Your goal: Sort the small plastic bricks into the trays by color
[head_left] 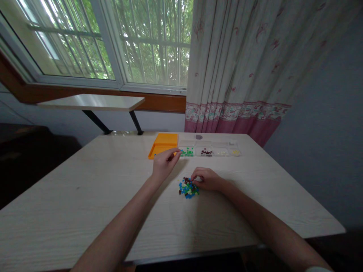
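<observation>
A small mixed pile of tiny plastic blocks [188,190] in blue, green, brown and pale yellow lies on the table. At its upper right edge my right hand [208,180] is closed in a pinch; what its fingertips hold is too small to make out. My left hand [163,164] is up near the orange box [163,139], fingers pinched on what looks like a small blue block [181,150]. Just beyond those fingertips stands a clear compartment tray [217,144]. Its near compartments hold green blocks [187,152], brown blocks [206,152] and pale yellow blocks [235,152].
The pale wood-grain table [113,211] reaches back to a curtain [224,83] and a window. A small raised shelf [96,101] on black brackets stands at the back left. A small dark round object [199,137] sits behind the tray.
</observation>
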`<state>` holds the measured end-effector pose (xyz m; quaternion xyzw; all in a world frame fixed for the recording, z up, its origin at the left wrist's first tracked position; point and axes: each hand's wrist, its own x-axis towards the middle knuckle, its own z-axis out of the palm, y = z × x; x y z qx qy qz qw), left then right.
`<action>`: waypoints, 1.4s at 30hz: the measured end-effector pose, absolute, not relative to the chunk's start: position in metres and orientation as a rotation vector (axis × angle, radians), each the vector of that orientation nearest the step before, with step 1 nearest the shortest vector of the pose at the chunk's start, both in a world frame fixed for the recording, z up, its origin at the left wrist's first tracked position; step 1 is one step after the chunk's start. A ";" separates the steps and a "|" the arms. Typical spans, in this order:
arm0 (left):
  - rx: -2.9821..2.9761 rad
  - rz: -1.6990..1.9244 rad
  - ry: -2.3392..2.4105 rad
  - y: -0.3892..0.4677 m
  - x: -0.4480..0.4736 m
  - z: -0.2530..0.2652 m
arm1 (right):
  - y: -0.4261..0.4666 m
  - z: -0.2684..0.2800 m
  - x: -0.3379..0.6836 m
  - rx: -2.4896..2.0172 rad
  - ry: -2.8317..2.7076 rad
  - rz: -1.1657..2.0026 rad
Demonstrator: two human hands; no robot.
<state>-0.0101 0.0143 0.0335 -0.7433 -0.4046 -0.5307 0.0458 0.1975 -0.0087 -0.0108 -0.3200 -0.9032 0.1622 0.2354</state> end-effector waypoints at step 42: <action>-3.025 -1.275 -1.678 0.013 0.016 0.000 | 0.005 -0.019 0.198 -1.211 -1.718 0.857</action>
